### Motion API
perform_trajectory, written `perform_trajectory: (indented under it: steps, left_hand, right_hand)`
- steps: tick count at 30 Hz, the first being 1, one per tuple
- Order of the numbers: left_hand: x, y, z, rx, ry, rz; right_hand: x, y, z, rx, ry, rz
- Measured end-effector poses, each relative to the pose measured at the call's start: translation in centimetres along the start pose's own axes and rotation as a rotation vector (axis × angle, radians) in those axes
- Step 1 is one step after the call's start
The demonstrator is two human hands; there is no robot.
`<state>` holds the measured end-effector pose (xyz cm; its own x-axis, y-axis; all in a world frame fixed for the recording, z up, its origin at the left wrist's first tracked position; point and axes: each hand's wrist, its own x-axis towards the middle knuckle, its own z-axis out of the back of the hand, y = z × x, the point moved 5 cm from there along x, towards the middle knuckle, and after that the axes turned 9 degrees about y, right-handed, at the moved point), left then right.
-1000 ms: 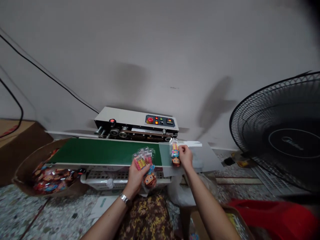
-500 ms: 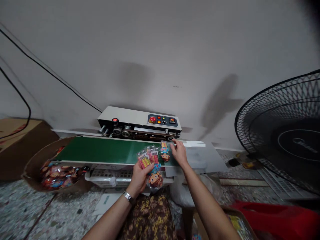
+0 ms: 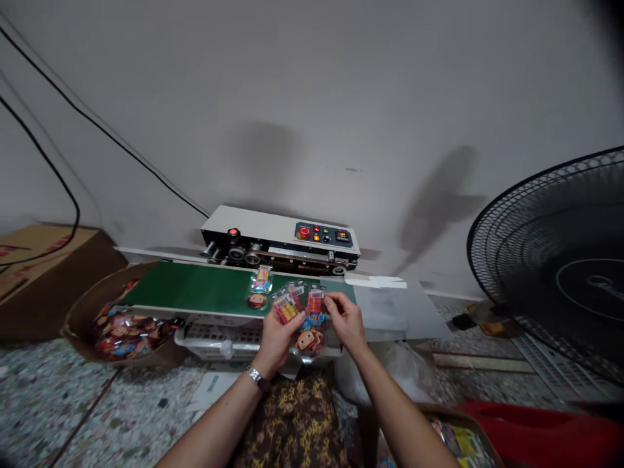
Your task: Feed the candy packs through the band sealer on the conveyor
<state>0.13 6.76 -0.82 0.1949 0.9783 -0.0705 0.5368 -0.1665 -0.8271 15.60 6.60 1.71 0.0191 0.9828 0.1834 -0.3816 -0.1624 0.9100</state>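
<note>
My left hand (image 3: 276, 330) holds a fanned bunch of clear candy packets (image 3: 299, 315) with cartoon heads, just in front of the green conveyor belt (image 3: 195, 289). My right hand (image 3: 345, 318) pinches the rightmost packet of that bunch at its top edge. One separate packet (image 3: 260, 288) lies flat on the belt, left of my hands, with its top edge under the sealing machine (image 3: 280, 244) behind the belt.
A brown box (image 3: 88, 312) full of sealed packets sits at the belt's left end. A grey feed plate (image 3: 400, 309) extends right of the belt. A large black fan (image 3: 556, 273) stands at right, a red object (image 3: 546, 435) and an open box of packets near my right elbow.
The packet my right hand laid on the belt has travelled left along it. My right hand came back to the bunch in my left hand and took hold of another packet.
</note>
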Motion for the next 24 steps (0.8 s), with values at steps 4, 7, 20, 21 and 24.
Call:
perform_trajectory:
  steps: [4,7,20,21,24]
  left_hand:
    - [-0.1,0.3,0.2,-0.02,-0.019,0.017]
    - [-0.1,0.7,1.0,0.01,-0.065,0.029]
    - [-0.3,1.4,1.7,0.022,-0.084,0.123]
    - [-0.3,1.5,1.6,0.023,-0.079,0.123]
    - [-0.3,1.4,1.4,0.024,-0.073,0.116]
  right_hand:
    - [0.0,-1.0,-0.9,0.16,0.008,-0.016]
    - [0.9,-2.6,1.1,0.118,-0.113,-0.032]
    - [6.3,-11.2,8.7,-0.625,-0.266,-0.472]
    - [6.7,-11.0,8.1,-0.632,-0.246,-0.472]
    - [7.5,-9.9,6.4,-0.657,-0.173,-0.433]
